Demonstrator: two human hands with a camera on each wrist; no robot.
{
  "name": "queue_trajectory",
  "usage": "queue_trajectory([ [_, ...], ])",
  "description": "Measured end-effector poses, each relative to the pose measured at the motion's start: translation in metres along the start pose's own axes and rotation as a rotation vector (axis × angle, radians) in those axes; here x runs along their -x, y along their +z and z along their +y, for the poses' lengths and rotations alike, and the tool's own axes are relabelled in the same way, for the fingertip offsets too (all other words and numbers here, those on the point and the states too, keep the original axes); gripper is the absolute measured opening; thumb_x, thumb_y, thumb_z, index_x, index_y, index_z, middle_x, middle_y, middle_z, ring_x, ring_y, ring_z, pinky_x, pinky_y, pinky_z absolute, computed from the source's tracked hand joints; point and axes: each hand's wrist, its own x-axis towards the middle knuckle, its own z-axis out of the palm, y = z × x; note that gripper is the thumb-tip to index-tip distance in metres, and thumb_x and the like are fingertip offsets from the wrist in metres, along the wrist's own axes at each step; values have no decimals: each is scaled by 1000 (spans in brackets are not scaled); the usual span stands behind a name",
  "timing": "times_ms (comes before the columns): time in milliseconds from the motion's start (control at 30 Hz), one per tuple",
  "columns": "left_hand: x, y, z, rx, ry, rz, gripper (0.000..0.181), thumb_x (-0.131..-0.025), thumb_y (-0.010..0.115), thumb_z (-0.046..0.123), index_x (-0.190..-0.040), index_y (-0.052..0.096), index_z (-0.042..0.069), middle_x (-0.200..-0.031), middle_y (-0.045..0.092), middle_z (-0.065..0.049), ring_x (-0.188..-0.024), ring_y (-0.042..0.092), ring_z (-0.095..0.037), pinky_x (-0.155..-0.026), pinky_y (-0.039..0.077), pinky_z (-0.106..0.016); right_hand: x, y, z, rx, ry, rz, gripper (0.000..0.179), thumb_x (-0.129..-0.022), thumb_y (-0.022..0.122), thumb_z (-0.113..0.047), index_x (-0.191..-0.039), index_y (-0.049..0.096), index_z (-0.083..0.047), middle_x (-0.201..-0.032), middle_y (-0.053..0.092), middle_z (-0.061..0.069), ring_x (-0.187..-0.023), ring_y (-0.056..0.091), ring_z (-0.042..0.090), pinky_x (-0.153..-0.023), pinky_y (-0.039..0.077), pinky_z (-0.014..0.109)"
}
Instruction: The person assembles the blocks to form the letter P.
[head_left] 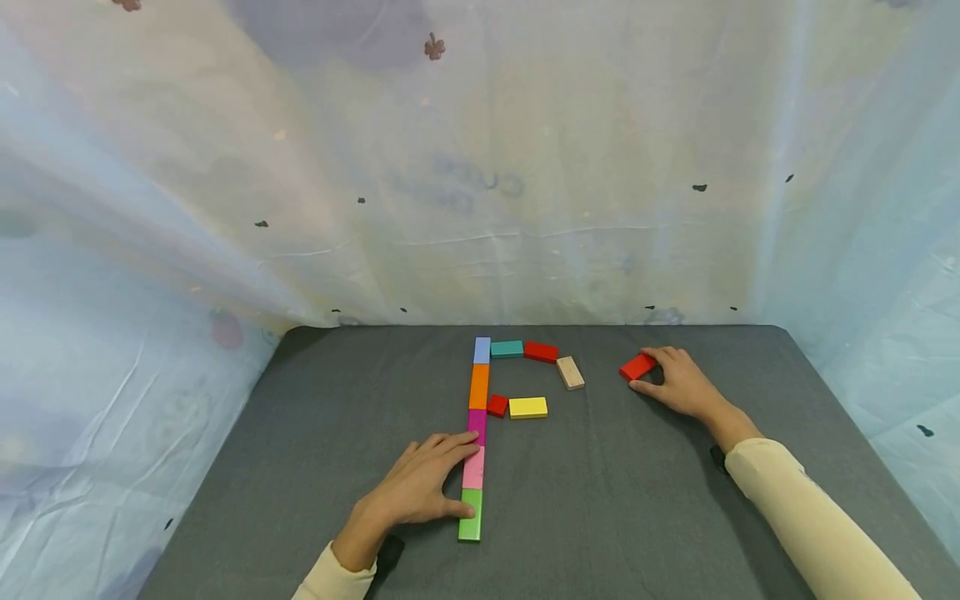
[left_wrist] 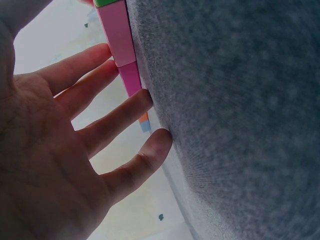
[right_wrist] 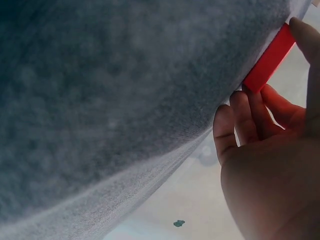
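Observation:
My left hand (head_left: pixel 420 487) lies spread along a straight column of coloured blocks, its thumb at the green block (head_left: pixel 470 527) and fingertips at the magenta block (head_left: pixel 477 423). Between them is a pink block (head_left: pixel 473 468); orange (head_left: pixel 478 387) and light blue (head_left: pixel 482 350) blocks continue the column away from me. To the right, my right hand (head_left: pixel 684 382) pinches a red block (head_left: pixel 637 367) by its ends, between thumb and fingers. In the right wrist view this red block (right_wrist: pixel 270 57) sits low against the grey cloth.
From the column's far end, a teal block (head_left: pixel 507 349), a red block (head_left: pixel 541 352) and a plain wooden block (head_left: pixel 570 373) curve rightward. A small red block (head_left: pixel 497 406) and a yellow block (head_left: pixel 528 407) lie nearer. A patterned curtain (head_left: pixel 525 167) hangs behind the grey table (head_left: pixel 600 517).

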Motion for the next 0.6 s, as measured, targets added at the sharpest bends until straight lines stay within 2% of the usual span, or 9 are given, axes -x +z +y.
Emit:
queue_trajectory([
  [300, 1, 0, 0, 2, 9, 1, 90, -72, 83, 55, -149, 46, 27, -158, 40, 8, -138, 41, -23, -108, 34, -66, 3, -1, -5, -4, 7, -1, 78, -91, 67, -48, -145, 43, 4, -140, 48, 32, -125, 45, 48, -102, 37, 64],
  [600, 1, 0, 0, 4, 8, 5, 89, -73, 83, 55, -149, 46, 28, -158, 39, 8, -139, 41, -22, -108, 33, -66, 7, 5, -20, 3, -40, 42, 77, -89, 68, -52, -141, 49, 3, -138, 53, 28, -124, 48, 45, -102, 39, 62],
])
